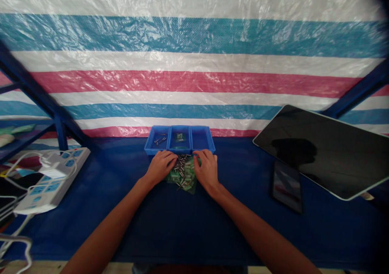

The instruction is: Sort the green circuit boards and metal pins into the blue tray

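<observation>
A pile of metal screws (pixel 181 165) lies over small clear packets with green contents (pixel 189 176) on the blue table. My left hand (pixel 161 166) rests against the pile's left side, its slightly bent fingers reaching toward the screws. From the right, my right hand (pixel 208 169) touches the packets, fingers forward and thumb apart. Just beyond both hands stands a blue tray (pixel 180 152) with three compartments. Several loose screws (pixel 160 140) are in its left compartment, and a small clear packet (pixel 180 137) sits in the middle one. Whether a screw is under my fingertips is hidden.
On the right lie a dark phone (pixel 287 187) and a large black screen with a pale edge (pixel 328 152). A white power strip (pixel 57 191) with plugs and cables occupies the left. Behind the tray hangs a striped plastic sheet (pixel 194 81), flanked by blue frame bars (pixel 59 130).
</observation>
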Demonstrator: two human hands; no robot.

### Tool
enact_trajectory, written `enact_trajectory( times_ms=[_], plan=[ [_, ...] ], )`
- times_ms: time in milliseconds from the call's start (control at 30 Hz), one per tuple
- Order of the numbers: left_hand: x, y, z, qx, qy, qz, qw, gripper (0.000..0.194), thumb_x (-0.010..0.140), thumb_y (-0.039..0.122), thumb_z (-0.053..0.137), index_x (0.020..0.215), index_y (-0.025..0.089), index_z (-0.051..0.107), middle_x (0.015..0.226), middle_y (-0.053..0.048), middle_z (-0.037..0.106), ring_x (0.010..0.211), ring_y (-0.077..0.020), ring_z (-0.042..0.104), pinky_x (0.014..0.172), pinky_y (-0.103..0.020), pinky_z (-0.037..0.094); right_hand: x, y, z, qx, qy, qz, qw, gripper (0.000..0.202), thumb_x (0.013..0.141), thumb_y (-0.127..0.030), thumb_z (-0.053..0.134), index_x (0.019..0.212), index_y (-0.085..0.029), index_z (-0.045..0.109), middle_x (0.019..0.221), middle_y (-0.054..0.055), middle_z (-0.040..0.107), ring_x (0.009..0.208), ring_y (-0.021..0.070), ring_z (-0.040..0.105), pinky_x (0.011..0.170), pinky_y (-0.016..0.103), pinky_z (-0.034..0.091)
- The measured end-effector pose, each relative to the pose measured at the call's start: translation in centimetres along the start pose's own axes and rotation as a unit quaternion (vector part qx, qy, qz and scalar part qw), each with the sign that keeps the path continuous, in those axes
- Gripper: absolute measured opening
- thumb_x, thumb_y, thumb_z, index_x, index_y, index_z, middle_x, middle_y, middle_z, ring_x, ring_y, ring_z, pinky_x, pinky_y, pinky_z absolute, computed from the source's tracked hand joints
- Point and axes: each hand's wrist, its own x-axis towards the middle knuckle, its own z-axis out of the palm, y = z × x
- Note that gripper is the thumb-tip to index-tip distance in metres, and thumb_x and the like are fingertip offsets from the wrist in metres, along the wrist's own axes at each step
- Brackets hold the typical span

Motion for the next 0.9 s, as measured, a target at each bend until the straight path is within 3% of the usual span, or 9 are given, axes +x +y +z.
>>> enact_trajectory(
  times_ms=[200,400,567,733,900],
  plan=[
    [0.02,0.4,0.14,-0.003,-0.006,0.01,1.0,0.02,0.093,0.03,0.049,0.101,0.02,0.066,0.099,-0.005,0.069,0.091,-0.0178,0.061,0.08,-0.033,0.042,-0.23,0.46,0.82,-0.032,0.016,-0.045,0.998,0.015,0.085,-0.032,0.059,0.093,-0.022,0.066,0.087,0.007,0.059,0.085,0.0212,0.049,0.072,0.034,0.03],
    [-0.03,0.37,0.44,-0.017,0.005,0.025,1.0,0.018,0.091,0.026,0.052,0.098,0.02,0.067,0.096,-0.006,0.069,0.086,-0.0166,0.061,0.078,-0.031,0.042,-0.36,0.42,0.92,-0.019,0.026,-0.072,0.997,0.012,0.086,-0.029,0.057,0.086,-0.022,0.067,0.086,0.006,0.058,0.085,0.0206,0.047,0.071,0.034,0.03],
    [-0.06,0.25,0.67,-0.016,0.029,0.024,0.999,0.017,0.092,0.024,0.05,0.094,0.02,0.067,0.092,-0.005,0.07,0.084,-0.0168,0.062,0.076,-0.032,0.043,-0.32,0.17,0.71,-0.019,-0.003,-0.062,0.998,0.008,0.085,-0.024,0.06,0.082,-0.023,0.067,0.087,0.005,0.06,0.087,0.0208,0.048,0.073,0.035,0.03],
    [-0.15,0.26,0.62,-0.039,0.085,0.016,0.996,0.015,0.091,0.022,0.051,0.093,0.019,0.066,0.092,-0.005,0.07,0.086,-0.0162,0.063,0.08,-0.032,0.046,-0.33,-0.02,0.52,-0.017,-0.01,-0.055,0.998,0.009,0.086,-0.025,0.058,0.085,-0.022,0.067,0.09,0.004,0.062,0.089,0.0207,0.049,0.074,0.035,0.03],
    [-0.28,0.53,0.23,-0.072,0.169,0.019,0.983,0.016,0.091,0.021,0.053,0.097,0.019,0.067,0.094,-0.006,0.071,0.088,-0.0157,0.065,0.083,-0.032,0.051,-0.33,-0.24,0.2,0.026,0.013,-0.058,0.998,0.021,0.09,-0.025,0.052,0.107,-0.022,0.062,0.098,0.006,0.063,0.094,0.0213,0.05,0.078,0.036,0.033]
  ],
)
